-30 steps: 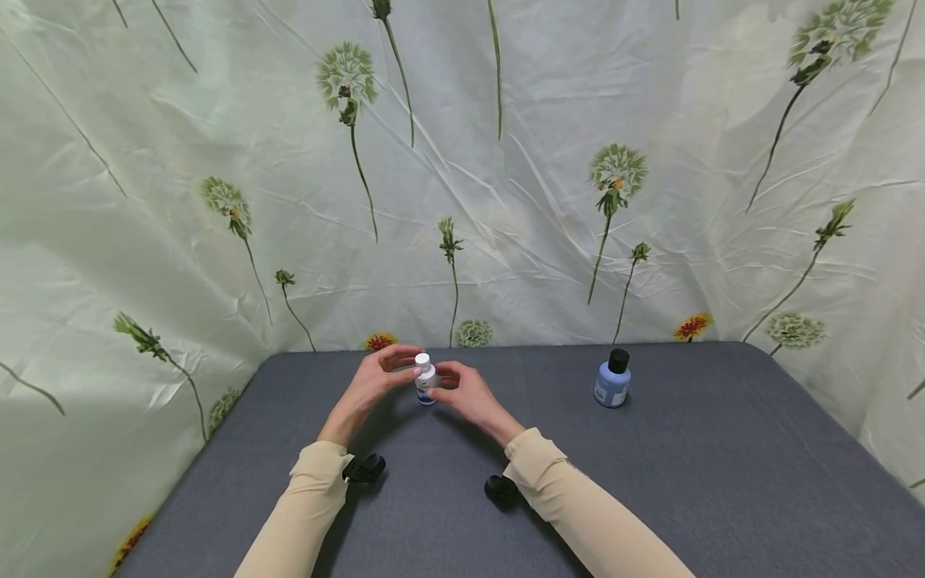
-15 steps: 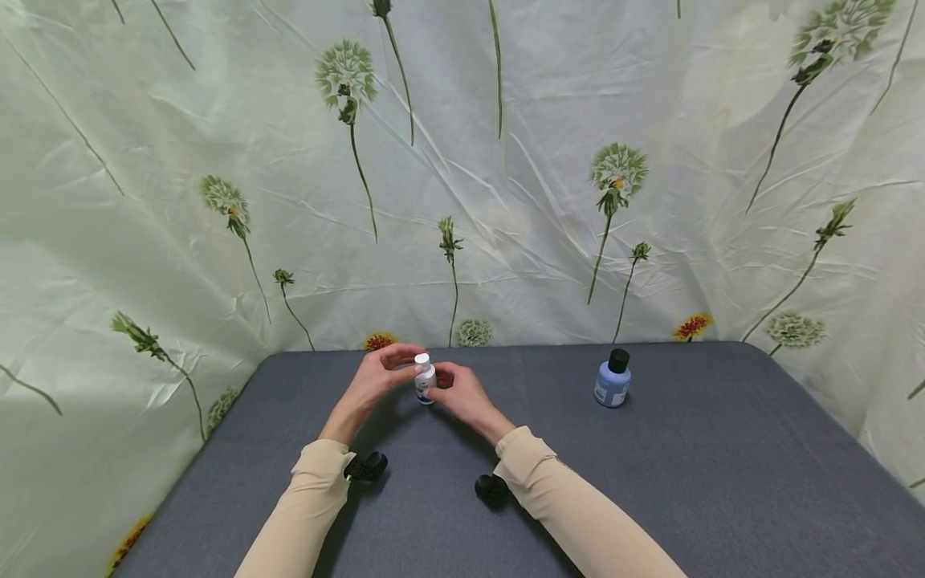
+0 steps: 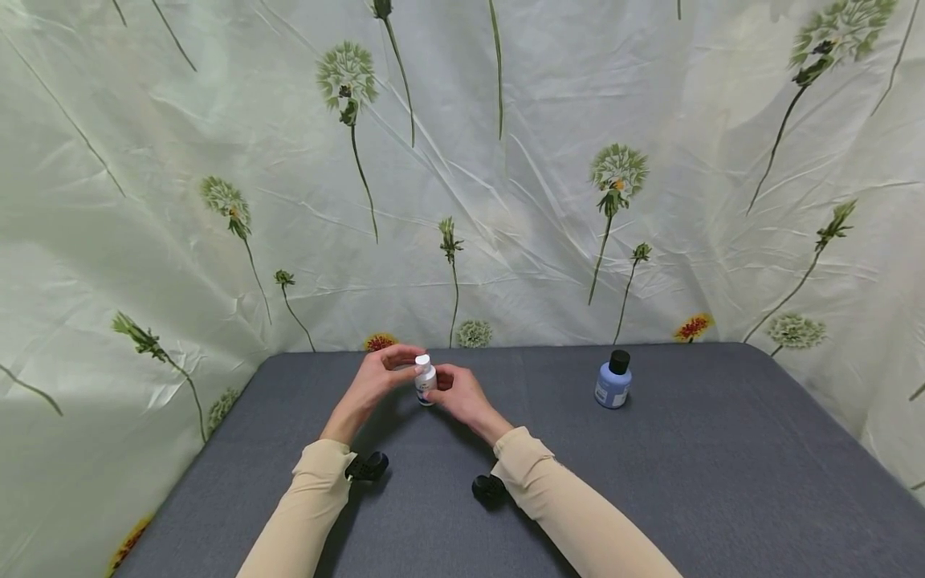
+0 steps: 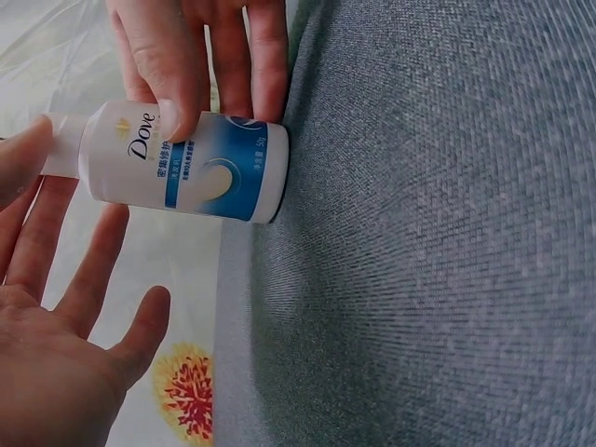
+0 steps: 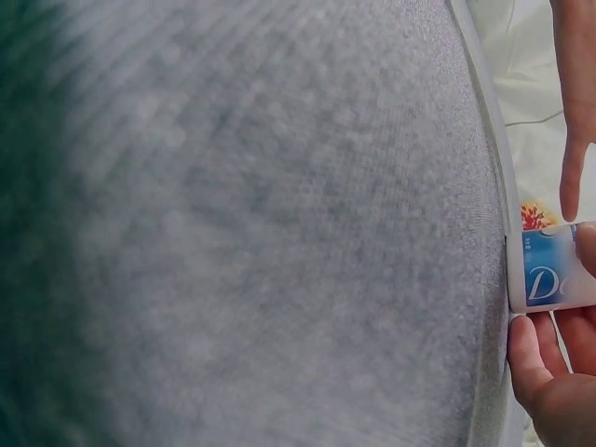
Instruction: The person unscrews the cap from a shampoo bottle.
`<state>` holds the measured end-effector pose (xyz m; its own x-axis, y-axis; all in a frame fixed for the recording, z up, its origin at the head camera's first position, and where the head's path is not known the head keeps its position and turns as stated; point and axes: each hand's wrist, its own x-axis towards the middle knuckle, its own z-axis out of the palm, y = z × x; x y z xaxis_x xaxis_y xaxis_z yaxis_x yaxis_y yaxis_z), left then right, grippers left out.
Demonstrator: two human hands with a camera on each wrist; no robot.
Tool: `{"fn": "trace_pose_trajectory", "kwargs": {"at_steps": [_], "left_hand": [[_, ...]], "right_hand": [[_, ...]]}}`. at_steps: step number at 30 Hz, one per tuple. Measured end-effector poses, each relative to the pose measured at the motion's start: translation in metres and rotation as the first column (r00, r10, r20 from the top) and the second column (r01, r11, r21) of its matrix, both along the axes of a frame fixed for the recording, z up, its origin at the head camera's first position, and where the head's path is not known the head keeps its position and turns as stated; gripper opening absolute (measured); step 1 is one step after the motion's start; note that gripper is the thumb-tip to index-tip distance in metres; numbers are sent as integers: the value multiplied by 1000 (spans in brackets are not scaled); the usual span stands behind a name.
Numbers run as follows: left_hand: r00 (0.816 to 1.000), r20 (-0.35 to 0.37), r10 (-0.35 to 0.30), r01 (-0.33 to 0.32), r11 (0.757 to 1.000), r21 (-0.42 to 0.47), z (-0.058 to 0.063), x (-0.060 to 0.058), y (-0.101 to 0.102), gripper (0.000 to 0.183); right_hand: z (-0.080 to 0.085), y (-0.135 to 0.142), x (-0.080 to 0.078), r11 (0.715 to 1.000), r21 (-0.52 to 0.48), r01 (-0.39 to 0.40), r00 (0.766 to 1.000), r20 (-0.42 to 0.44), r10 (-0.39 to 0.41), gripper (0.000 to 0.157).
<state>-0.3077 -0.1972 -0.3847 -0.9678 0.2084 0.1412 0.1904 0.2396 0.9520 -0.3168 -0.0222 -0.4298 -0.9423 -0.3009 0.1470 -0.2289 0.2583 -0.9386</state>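
Observation:
A small white Dove bottle (image 3: 425,388) with a blue label and a white cap (image 4: 65,144) stands upright near the table's far edge. From the left, my left hand (image 3: 372,385) pinches the cap between thumb and fingers, its other fingers spread beside the bottle. My right hand (image 3: 465,398) grips the body from the other side, thumb across the label and fingers behind it. In the right wrist view only the lower part of the bottle (image 5: 549,270) shows; the cap is out of frame.
A periwinkle-blue bottle (image 3: 612,385) with a black cap stands farther right on the dark grey table (image 3: 694,466). Behind the table hangs a pale curtain (image 3: 535,209) printed with dandelions. A black wrist device (image 3: 368,466) sits at each cuff.
My right wrist and forearm have shifted slightly left, and the right thumb sits a little farther left on the bottle. The left hand keeps its hold on the cap; the bottle stays in place.

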Motion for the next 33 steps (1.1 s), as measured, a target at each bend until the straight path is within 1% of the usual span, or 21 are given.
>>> {"fn": "trace_pose_trajectory", "kwargs": {"at_steps": [2,6,15,19,27,32,33], "left_hand": [[1000,2,-2,2,1000,-3,3,4,1,37],[1000,13,-5,5,1000,1,4,6,2,38],[998,47,-31,28,997,66,7,3,4,41],[998,44,-37,33,995,91,7,3,6,41],[998,37,-48,44,994,100,7,4,12,39],[998,26,-54,51,994,93,8,6,17,36],[998,22,-54,52,994,91,9,6,18,35]], "right_hand": [[0,0,1,1000,0,6,1000,-1,-6,37],[0,0,2,1000,-9,12,1000,-4,-13,35],[0,1,3,996,-89,13,1000,22,-11,38],[1,4,5,993,-120,17,1000,21,-14,38],[2,12,8,995,-97,25,999,29,-22,38],[2,17,11,994,-103,24,1000,10,-23,38],[7,19,15,994,-107,22,1000,3,-21,38]]}}
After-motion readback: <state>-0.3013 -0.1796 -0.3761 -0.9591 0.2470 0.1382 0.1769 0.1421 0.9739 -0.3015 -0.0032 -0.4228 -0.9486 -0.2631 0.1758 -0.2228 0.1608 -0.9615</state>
